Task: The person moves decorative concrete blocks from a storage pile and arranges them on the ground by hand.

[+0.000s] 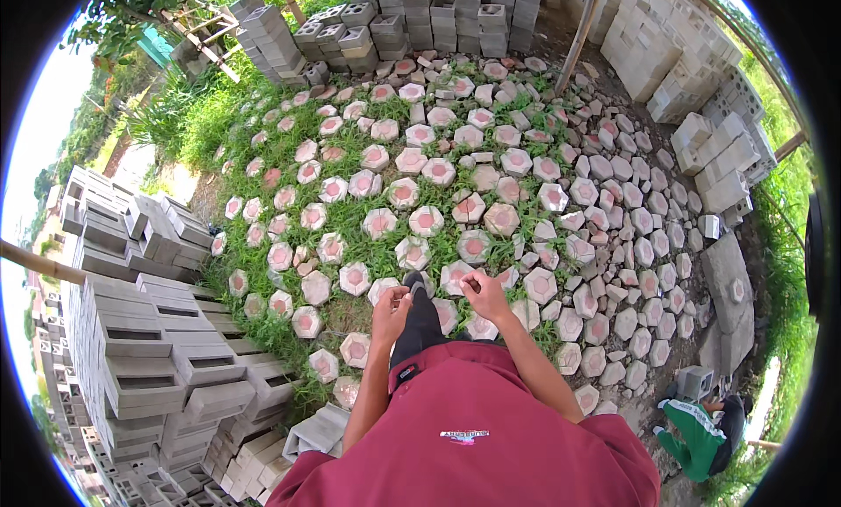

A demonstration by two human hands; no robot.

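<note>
The right hand [484, 294] has its fingers curled in, pinched narrow as if on something too small to make out; the left hand [391, 312] hangs loosely half-closed and seems to hold nothing. Both hover at waist height above the paving blocks [426, 221] — six-sided grey pieces with faded pink centres, lying flat in the grass [210, 113] straight ahead and below, nearest the right hand. Grey hollow blocks [140, 349] are stacked to the left — another person in green [696, 432] crouches lower right

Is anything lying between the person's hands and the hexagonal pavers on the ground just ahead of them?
Nothing visible does. The left hand and right hand hang empty at waist height, while the nearest grey hexagonal concrete paver with a pink centre lies uncovered on the grass.
</note>
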